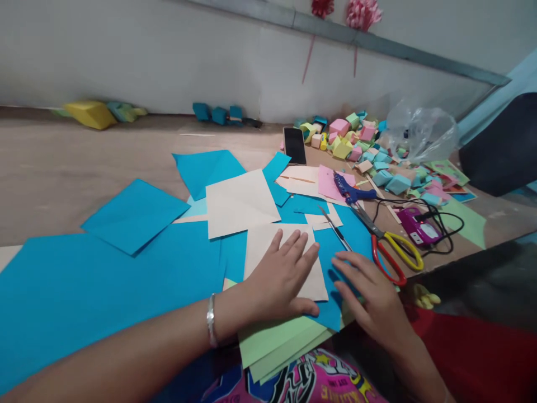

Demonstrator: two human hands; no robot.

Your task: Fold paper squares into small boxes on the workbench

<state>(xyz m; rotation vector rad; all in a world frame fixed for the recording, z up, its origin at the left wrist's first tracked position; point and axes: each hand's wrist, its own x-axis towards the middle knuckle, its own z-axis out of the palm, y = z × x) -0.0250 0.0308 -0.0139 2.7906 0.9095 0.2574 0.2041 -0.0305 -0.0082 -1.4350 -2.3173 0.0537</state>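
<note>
My left hand (283, 274) lies flat with its fingers spread on a cream paper square (314, 285). A second cream sheet (241, 204) is just beyond it, partly over blue paper. To the right, my right hand (371, 291) hovers at or just above the blue paper (331, 310), fingers apart and holding nothing. Beyond its fingertips lies a thin craft knife (335, 228). Scissors (388, 246) with one red and one yellow handle rest to its right. Green sheets (281, 344) stick out below my left wrist at the table edge.
Large blue sheets (109, 280) cover the left side. At the back stand a phone (295, 145), several folded paper cubes (342, 146) and a clear plastic bag (422, 131). A blue glue gun (352, 190) and a purple power strip (419, 226) with a black cord lie right.
</note>
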